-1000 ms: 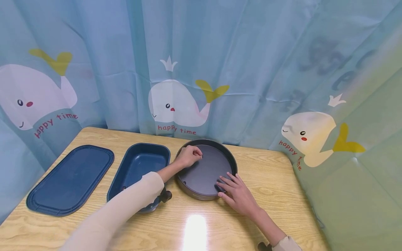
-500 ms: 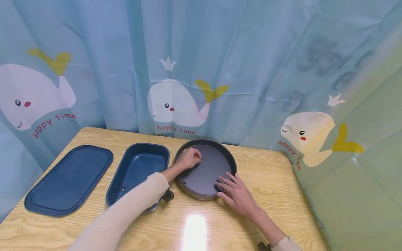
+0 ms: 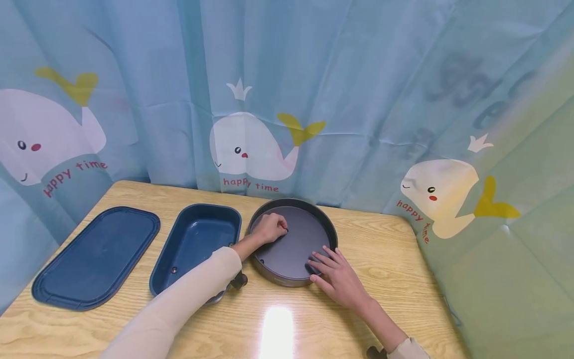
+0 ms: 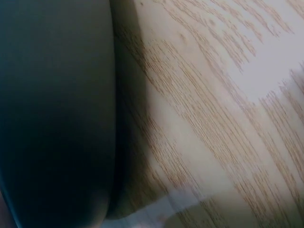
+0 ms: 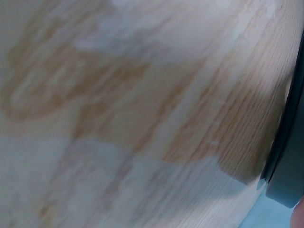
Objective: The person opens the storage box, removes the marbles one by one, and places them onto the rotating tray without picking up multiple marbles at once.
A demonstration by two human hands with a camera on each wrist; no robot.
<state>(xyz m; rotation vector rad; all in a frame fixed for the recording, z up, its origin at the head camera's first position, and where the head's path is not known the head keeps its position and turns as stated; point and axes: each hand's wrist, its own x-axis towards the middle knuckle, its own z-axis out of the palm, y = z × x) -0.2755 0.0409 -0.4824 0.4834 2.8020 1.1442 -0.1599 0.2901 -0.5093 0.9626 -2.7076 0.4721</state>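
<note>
A round dark grey pan stands near the back of the table. My left hand is over its left half, thumb and fingers curled together, pinching a small dark thing that is mostly hidden by the fingertips. Inside the pan, by its front left wall, lies a small dark round piece. My right hand rests at the pan's front right rim with spread, nearly straight fingers. The left forearm crosses a deep blue rectangular container, where a small shiny round piece lies. Both wrist views show mainly table and pan wall.
A flat blue lid lies at the left of the wooden table. Behind and to the right hangs a light blue curtain with whale prints, close to the table's back edge.
My left hand has shifted slightly down within the pan, its fingers still pinched. The left forearm has moved a little right, uncovering the round piece in the blue container. The right hand stays put.
</note>
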